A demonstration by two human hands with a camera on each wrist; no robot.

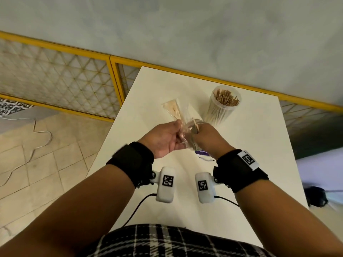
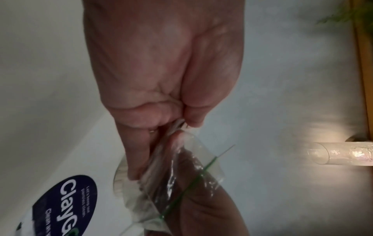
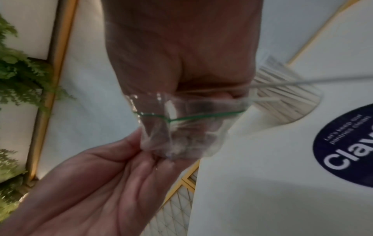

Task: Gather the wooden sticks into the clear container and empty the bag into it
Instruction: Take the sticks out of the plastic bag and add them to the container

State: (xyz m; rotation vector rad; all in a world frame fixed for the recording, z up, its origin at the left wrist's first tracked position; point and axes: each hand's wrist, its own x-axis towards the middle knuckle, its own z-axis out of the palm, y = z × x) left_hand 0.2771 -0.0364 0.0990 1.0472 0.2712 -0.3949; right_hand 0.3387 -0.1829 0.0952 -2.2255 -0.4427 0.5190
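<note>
Both hands hold a small clear zip bag point(image 1: 186, 133) above the middle of the white table point(image 1: 250, 164). My left hand point(image 1: 166, 139) pinches one end of the bag point(image 2: 181, 161) between thumb and fingers. My right hand point(image 1: 207, 138) grips the other end of the bag point(image 3: 182, 126), which has a green seal line, and a wooden stick point(image 1: 195, 125) pokes up from that hand. The clear container point(image 1: 225, 105), packed with upright wooden sticks, stands just beyond the right hand, also in the right wrist view point(image 3: 282, 99). What is inside the bag is blurred.
A second clear packet holding sticks point(image 1: 172, 110) lies on the table beyond my left hand. A dark round sticker point(image 1: 202, 153) sits on the table under my right wrist. A yellow railing point(image 1: 115, 84) borders the far edge. Tiled floor with a cable point(image 1: 37, 141) lies to the left.
</note>
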